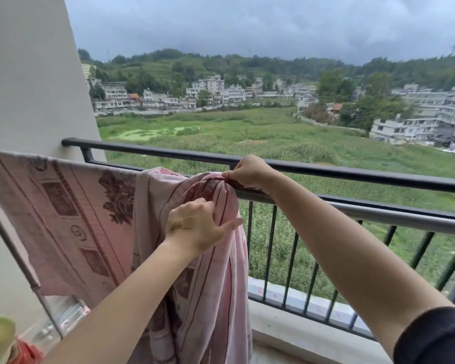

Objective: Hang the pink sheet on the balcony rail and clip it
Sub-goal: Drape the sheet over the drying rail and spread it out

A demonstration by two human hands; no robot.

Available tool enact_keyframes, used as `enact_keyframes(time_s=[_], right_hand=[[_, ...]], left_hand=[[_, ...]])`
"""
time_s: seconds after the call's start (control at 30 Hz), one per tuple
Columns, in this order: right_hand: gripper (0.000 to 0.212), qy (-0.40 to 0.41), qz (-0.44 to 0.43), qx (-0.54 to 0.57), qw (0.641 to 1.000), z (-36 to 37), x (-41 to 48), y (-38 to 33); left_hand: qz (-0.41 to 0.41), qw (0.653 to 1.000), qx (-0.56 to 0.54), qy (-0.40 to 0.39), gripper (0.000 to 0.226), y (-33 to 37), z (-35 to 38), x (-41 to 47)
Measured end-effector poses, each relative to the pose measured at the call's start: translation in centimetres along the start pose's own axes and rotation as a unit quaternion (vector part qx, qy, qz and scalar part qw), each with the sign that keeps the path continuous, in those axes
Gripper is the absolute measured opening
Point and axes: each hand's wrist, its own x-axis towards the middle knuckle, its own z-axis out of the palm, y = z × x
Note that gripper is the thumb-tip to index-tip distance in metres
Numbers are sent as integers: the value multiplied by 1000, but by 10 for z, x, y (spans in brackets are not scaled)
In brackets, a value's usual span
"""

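Observation:
The pink sheet (71, 219), printed with dark red stripes and flowers, hangs spread along the left part of the grey inner bar (378, 214) and falls in a bunched fold at the middle. My right hand (250, 172) pinches a gathered edge of the sheet on top of that bar. My left hand (195, 227), a plaster on its back, grips the bunched fold just below, thumb out to the right. No clip is visible.
The black balcony rail (326, 168) with vertical bars runs behind the grey bar, a long drop beyond it. A white wall (29, 82) stands at the left. A green and red object (0, 342) sits at the lower left corner.

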Motion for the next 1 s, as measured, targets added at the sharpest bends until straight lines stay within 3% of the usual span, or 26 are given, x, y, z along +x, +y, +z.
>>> enact_keyframes(time_s=[0.03,0.1,0.23,0.33,0.43,0.53,0.6,0.7,0.8,0.9,0.93,1.0], right_hand=[[45,-3,2,-1,1000,-1,-1,0],[41,-7,2,3,1000,-3,-4,3],[42,3,11,8,1000,-3,-6,7],[37,5,23,21,1000,2,-5,7],[49,8,18,45,999,6,-3,3],[63,52,1,119,992,2,-9,-9],[77,-19,7,173,985,-4,-15,-18],[90,-223,25,249,942,-12,-24,-27],[55,-273,-1,409,871,-12,-26,-30],[32,-183,24,516,837,-19,-12,-29],[31,-146,27,525,838,-25,-8,-26],[27,-125,22,512,849,-41,-6,-17]], left_hand=[[-14,999,27,-29,75,6,6,-2],[-13,998,44,-32,66,15,20,-7],[2,999,-33,40,36,5,11,-8],[-19,985,-84,151,22,-14,-26,4],[-76,950,-180,242,20,-33,-68,28],[-50,955,-180,229,21,-35,-90,47],[-18,956,-176,236,21,-28,-97,55],[18,938,-243,245,23,-12,-108,67],[-6,908,-358,217,29,-3,-107,74],[-47,840,-514,166,35,-9,-106,78],[-56,832,-530,153,38,-13,-106,80],[-73,864,-475,150,34,-24,-107,83]])
